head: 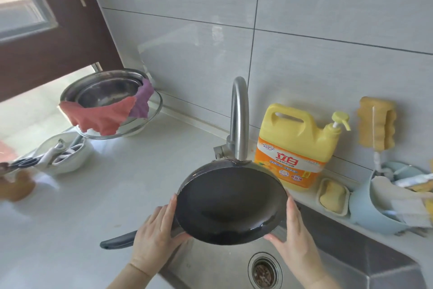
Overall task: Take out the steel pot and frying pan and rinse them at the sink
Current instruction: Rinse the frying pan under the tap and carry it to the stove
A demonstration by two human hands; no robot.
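A black frying pan [230,204] is held up over the steel sink [365,263], tilted towards me, with its far rim just under the tap [239,122]. My left hand [155,239] grips the pan's left rim where the dark handle [117,242] joins it. My right hand [296,237] holds the right rim with fingers laid along it. A little water sits at the pan's lower inside edge. No water runs from the tap. A steel pot [106,92] sits on the counter at the back left with pink and purple cloths draped over it.
A yellow detergent jug [296,145] stands right of the tap, then a soap dish [332,193] and a light blue holder [375,216] with sponges. A white bowl [63,157] with utensils sits on the counter's left. The sink drain [264,272] lies below the pan.
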